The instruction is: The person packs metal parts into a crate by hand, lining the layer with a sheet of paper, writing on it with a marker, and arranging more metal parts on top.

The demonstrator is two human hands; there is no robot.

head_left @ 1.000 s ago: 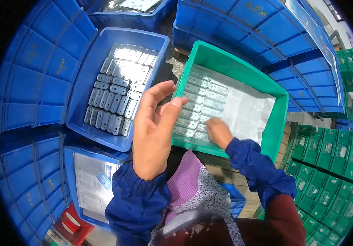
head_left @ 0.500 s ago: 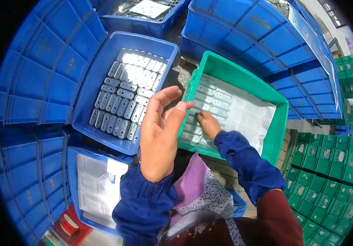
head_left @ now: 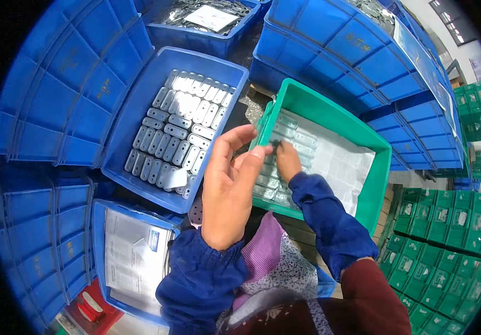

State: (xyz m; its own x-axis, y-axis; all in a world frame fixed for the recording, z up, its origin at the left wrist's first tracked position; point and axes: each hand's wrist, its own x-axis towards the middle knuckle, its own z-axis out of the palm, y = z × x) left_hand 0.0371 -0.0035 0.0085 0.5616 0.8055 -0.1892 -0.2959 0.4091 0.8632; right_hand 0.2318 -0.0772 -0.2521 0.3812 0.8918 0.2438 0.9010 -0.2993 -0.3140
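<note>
My left hand (head_left: 230, 192) is raised palm-in between the two bins, near the green bin's left rim. Its fingers are curved, with a gap to the thumb, and nothing shows between them. Inside the green bin (head_left: 335, 95), my right hand (head_left: 288, 163) points down with fingers drawn together over rows of oblong metal parts (head_left: 306, 138). Its fingertips are at the left column; whether they pinch a part is hidden. White paper (head_left: 341, 162) lines the bin under the parts. More oblong metal parts with holes (head_left: 171, 148) stand in rows in the blue bin (head_left: 119, 174) on the left.
Stacked blue crates (head_left: 67, 72) rise at the left, and more blue crates (head_left: 318, 53) stand behind the green bin. Printed sheets (head_left: 131, 254) lie in a blue tray at the lower left. Green boxes (head_left: 447, 245) are stacked at the right.
My right hand has shifted slightly up along the rows in the green bin. My left hand has moved a little right and down. A bright white patch now shows over the blue bin's parts.
</note>
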